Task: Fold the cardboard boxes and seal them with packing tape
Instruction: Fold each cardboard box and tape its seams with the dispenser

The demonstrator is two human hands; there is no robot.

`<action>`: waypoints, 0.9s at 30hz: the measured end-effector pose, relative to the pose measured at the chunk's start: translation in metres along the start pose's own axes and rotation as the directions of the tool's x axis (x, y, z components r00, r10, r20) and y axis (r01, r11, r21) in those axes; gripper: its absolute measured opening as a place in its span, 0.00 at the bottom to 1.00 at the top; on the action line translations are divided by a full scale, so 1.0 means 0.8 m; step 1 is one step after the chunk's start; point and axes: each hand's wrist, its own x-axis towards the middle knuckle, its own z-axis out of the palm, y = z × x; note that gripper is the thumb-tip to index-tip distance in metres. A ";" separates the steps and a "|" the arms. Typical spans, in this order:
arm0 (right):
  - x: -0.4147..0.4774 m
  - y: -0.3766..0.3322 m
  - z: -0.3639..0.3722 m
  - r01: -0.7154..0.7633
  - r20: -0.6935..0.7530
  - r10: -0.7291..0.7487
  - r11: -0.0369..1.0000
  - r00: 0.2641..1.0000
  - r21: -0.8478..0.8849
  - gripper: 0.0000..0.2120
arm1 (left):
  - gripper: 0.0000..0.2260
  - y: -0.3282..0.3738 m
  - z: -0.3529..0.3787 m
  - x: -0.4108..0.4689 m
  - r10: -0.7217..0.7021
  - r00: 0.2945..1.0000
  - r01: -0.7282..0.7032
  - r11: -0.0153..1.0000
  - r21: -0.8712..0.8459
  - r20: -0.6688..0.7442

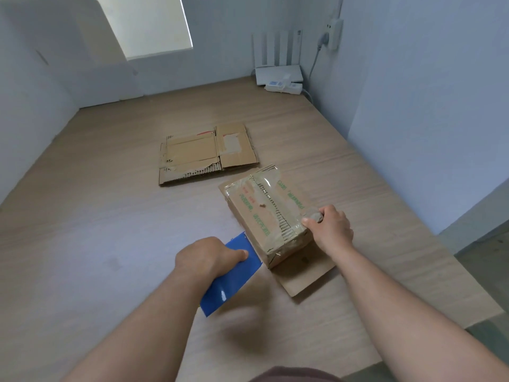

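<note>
Now sealing: right hand point(332, 230) clamps its fingers on the box point(256, 213) corner, left hand point(205, 257) pinches blue tape point(231, 285), lower centre; next, press it across the seam.

The right hand point(330, 230) grips the near corner of the taped box point(264, 213), the left hand point(205, 257) beside it holds a glossy blue strip point(234, 282) reaching the box's side, and a flattened cardboard point(203, 155) lies well beyond both hands.
</note>
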 end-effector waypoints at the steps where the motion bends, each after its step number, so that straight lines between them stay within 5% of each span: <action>1: 0.000 0.000 -0.001 -0.006 0.006 0.006 1.000 1.000 -0.014 0.23 | 0.19 0.001 0.001 0.000 0.004 0.999 -0.002 0.998 0.064 -0.043; 3: 0.001 0.001 0.000 -0.012 0.009 0.012 1.000 1.000 -0.022 0.24 | 0.13 -0.013 0.001 -0.003 0.042 0.986 0.013 0.948 0.318 -0.164; 5: 0.002 0.000 -0.001 0.002 -0.007 -0.002 1.000 1.000 -0.015 0.24 | 0.13 -0.038 -0.001 0.002 0.026 0.966 0.078 0.917 0.392 -0.255; 19: -0.030 -0.029 0.034 0.189 -0.002 -0.195 0.953 0.981 -0.236 0.30 | 0.25 -0.104 0.066 0.024 -0.082 0.918 0.107 0.993 0.044 -0.388; 21: -0.032 -0.026 0.035 0.218 -0.005 -0.228 0.940 0.974 -0.264 0.29 | 0.35 -0.090 0.073 0.015 -0.013 0.876 0.024 1.000 0.018 -0.482; 23: -0.036 -0.023 0.036 0.226 -0.006 -0.236 0.936 0.972 -0.270 0.31 | 0.35 -0.055 0.079 0.000 0.136 0.846 -0.212 0.973 -0.090 -0.515; 25: -0.041 -0.025 0.039 0.196 0.019 -0.198 0.944 0.980 -0.265 0.40 | 0.34 -0.015 0.084 -0.006 0.211 0.867 -0.357 0.895 -0.267 -0.452; 27: -0.045 -0.036 0.045 0.165 0.049 -0.157 0.951 0.986 -0.262 0.52 | 0.31 0.015 0.083 -0.001 0.171 0.906 -0.350 0.816 -0.460 -0.387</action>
